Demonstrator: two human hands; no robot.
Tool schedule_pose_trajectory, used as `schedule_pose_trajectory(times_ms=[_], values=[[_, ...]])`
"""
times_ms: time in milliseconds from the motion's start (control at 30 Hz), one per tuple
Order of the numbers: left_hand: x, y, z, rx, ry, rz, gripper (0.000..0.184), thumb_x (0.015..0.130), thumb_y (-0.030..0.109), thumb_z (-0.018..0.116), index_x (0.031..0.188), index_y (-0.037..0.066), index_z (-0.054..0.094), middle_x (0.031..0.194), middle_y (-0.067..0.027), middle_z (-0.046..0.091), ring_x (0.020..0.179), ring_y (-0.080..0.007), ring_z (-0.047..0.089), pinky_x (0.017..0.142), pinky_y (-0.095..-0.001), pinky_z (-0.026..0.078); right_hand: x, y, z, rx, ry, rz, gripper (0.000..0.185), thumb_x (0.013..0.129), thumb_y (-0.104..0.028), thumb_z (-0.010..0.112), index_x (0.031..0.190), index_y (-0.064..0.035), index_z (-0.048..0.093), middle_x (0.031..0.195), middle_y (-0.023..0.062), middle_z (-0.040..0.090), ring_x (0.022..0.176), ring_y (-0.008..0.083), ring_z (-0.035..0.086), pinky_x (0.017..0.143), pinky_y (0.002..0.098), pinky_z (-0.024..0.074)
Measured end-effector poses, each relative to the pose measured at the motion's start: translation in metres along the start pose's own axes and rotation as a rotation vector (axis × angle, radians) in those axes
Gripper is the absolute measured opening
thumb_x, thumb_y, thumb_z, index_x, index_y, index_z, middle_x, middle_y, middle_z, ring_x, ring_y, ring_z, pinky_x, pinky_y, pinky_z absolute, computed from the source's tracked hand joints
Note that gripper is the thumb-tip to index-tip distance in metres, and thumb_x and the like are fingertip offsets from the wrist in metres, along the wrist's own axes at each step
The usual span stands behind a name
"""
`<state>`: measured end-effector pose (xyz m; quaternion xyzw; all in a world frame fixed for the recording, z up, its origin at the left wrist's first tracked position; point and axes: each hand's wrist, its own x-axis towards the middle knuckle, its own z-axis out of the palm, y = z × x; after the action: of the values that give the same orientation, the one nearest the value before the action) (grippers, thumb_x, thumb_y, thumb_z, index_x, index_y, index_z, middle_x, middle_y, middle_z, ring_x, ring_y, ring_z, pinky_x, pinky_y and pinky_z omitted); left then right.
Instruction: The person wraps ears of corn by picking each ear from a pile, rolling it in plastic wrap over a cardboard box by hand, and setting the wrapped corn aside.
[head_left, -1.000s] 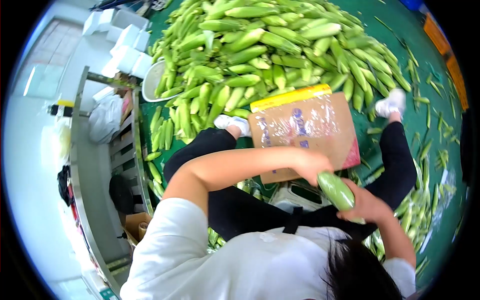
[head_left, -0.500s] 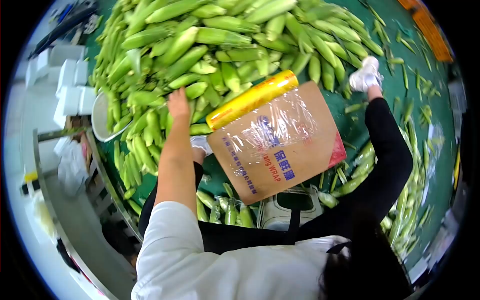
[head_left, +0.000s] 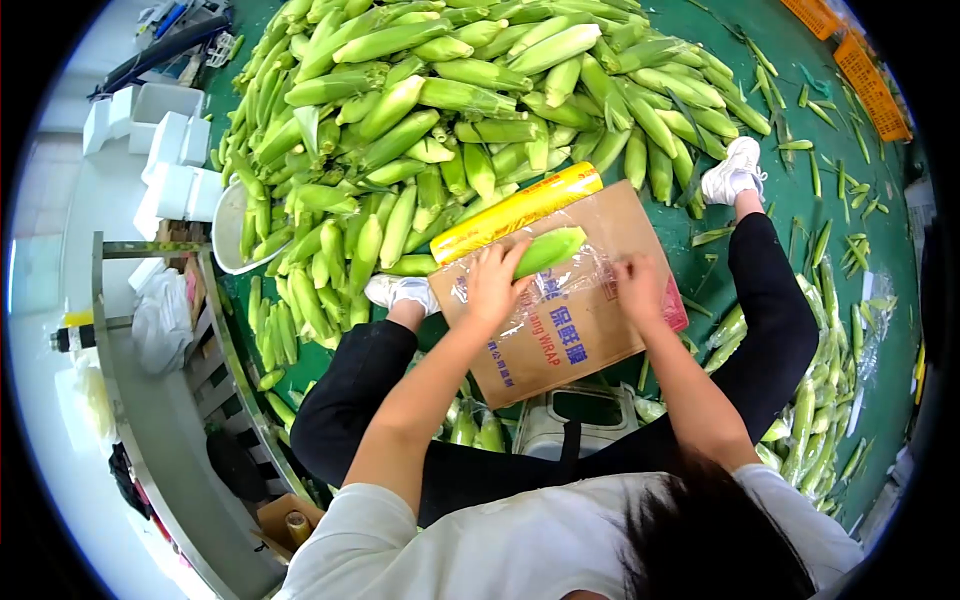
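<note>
Change: our left grip [head_left: 495, 285] was in the corn pile [head_left: 420, 110], beyond the carton's far left corner, half a second ago. It's now back over the carton [head_left: 530, 350] with a corn ear [head_left: 550, 252]. Our right grip [head_left: 640, 285] was out of sight then; now it's at the carton's right side. The ear we had between both hands a second ago is in neither now.

Our read: new ear and film are together on the carton, so this looks like the start of a round on this ear.

Grip state: left thumb and fingers closed around the ear's left end. Right fingers curled near the film's right side; can't tell whether they pinch it.

Ear: sits aslant over the carton's far half, just on our side of the yellow film roll [head_left: 515, 215], which runs along the carton's far edge. Light green, husk on, plump, tapering a bit to the right end, which points away from us. Left end is hidden by fingers. We see no film over the husk. Clear film [head_left: 593, 267] lies creased and shiny on the carton beside it.
</note>
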<state>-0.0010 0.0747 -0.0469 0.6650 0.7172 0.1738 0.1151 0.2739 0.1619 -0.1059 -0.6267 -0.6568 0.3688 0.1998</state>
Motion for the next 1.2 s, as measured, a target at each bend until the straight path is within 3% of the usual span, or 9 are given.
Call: schedule_pose_trajectory(times_ms=[67, 233, 333, 467, 633, 767, 1067, 1133, 1200], values=[[-0.004, 0.002, 0.008, 0.026, 0.010, 0.051, 0.067, 0.077, 0.024, 0.081, 0.139, 0.023, 0.056, 0.123, -0.0108, 0.058, 0.116, -0.0326, 0.054, 0.102, -0.0495, 0.039, 0.000, -0.019, -0.018, 0.719, -0.095, 0.351, 0.016, 0.094, -0.018, 0.067, 0.092, -0.0034, 0.062, 0.102, 0.0106, 0.063, 0.099, 0.0217, 0.059, 0.086, 0.0358, 0.0482], [0.000, 0.024, 0.034, 0.010, 0.027, 0.087, 0.061, 0.080, 0.021, 0.078, 0.137, 0.013, 0.055, 0.139, -0.0149, 0.048, 0.128, -0.0381, 0.045, 0.110, -0.0533, 0.032, 0.015, -0.097, 0.021, -0.015, -0.081, -0.835, 0.024, 0.091, -0.029, 0.070, 0.102, -0.0080, 0.064, 0.107, 0.0134, 0.066, 0.105, 0.0305, 0.061, 0.095, 0.0420, 0.0461], [-0.042, 0.016, 0.028, -0.135, 0.185, 0.125, 0.062, 0.079, 0.024, 0.078, 0.134, 0.009, 0.053, 0.141, -0.0169, 0.045, 0.130, -0.0392, 0.043, 0.111, -0.0532, 0.031, 0.014, -0.110, 0.026, -0.137, -0.336, -0.871, 0.043, 0.086, -0.039, 0.072, 0.119, -0.0143, 0.061, 0.112, 0.0142, 0.065, 0.109, 0.0344, 0.058, 0.101, 0.0442, 0.0423], [-0.104, 0.000, 0.013, -0.065, -0.151, 0.111, 0.065, 0.076, 0.030, 0.081, 0.132, 0.012, 0.054, 0.134, -0.0127, 0.048, 0.126, -0.0346, 0.046, 0.106, -0.0518, 0.035, 0.029, -0.104, 0.027, -0.369, -0.357, -1.218, 0.060, 0.084, -0.046, 0.072, 0.136, -0.0212, 0.054, 0.119, 0.0063, 0.063, 0.110, 0.0277, 0.060, 0.102, 0.0428, 0.0399], [-0.079, -0.022, 0.023, -0.041, 0.066, 0.124, 0.016, 0.091, 0.015, 0.066, 0.101, 0.009, 0.055, 0.097, -0.0147, 0.064, 0.101, -0.0365, 0.062, 0.090, -0.0424, 0.047, 0.046, -0.117, 0.032, -0.456, -0.535, -1.087, 0.050, 0.083, -0.045, 0.071, 0.128, -0.0240, 0.063, 0.115, 0.0030, 0.065, 0.112, 0.0244, 0.061, 0.097, 0.0452, 0.0443], [-0.074, -0.024, -0.030, -0.368, -0.085, -0.006, 0.010, 0.099, 0.013, 0.059, 0.104, 0.006, 0.054, 0.087, -0.0188, 0.067, 0.080, -0.0414, 0.068, 0.065, -0.0459, 0.053, 0.028, -0.107, 0.017, -0.359, -0.700, -0.978, 0.051, 0.082, -0.044, 0.073, 0.127, -0.0221, 0.065, 0.114, 0.0044, 0.066, 0.112, 0.0260, 0.061, 0.097, 0.0455, 0.0461], [0.004, -0.055, 0.011, -0.373, -0.276, 0.186, 0.031, 0.091, 0.013, 0.072, 0.119, 0.006, 0.063, 0.099, -0.0125, 0.067, 0.086, -0.0258, 0.067, 0.076, -0.0336, 0.055, 0.035, -0.105, 0.039, -0.344, -0.474, -1.201, 0.034, 0.090, -0.043, 0.063, 0.111, -0.0181, 0.072, 0.132, 0.0076, 0.060, 0.123, 0.0267, 0.053, 0.103, 0.0454, 0.0390], [0.042, -0.063, -0.018, -0.539, -0.458, -0.327, 0.036, 0.092, 0.011, 0.070, 0.126, 0.004, 0.062, 0.096, -0.0065, 0.067, 0.088, -0.0171, 0.066, 0.079, -0.0303, 0.054, 0.074, -0.117, 0.077, -0.341, -0.270, -1.233, 0.035, 0.092, -0.044, 0.062, 0.110, -0.0155, 0.071, 0.132, 0.0082, 0.060, 0.122, 0.0283, 0.053, 0.103, 0.0468, 0.0391], [0.071, -0.071, -0.059, -0.814, -0.006, -0.328, 0.037, 0.094, 0.012, 0.068, 0.129, 0.003, 0.061, 0.092, -0.0026, 0.065, 0.087, -0.0114, 0.063, 0.080, -0.0272, 0.052, 0.099, -0.143, 0.090, -0.338, -0.287, -1.120, 0.038, 0.091, -0.045, 0.062, 0.109, -0.0131, 0.069, 0.129, 0.0078, 0.060, 0.120, 0.0301, 0.054, 0.101, 0.0479, 0.0401]])
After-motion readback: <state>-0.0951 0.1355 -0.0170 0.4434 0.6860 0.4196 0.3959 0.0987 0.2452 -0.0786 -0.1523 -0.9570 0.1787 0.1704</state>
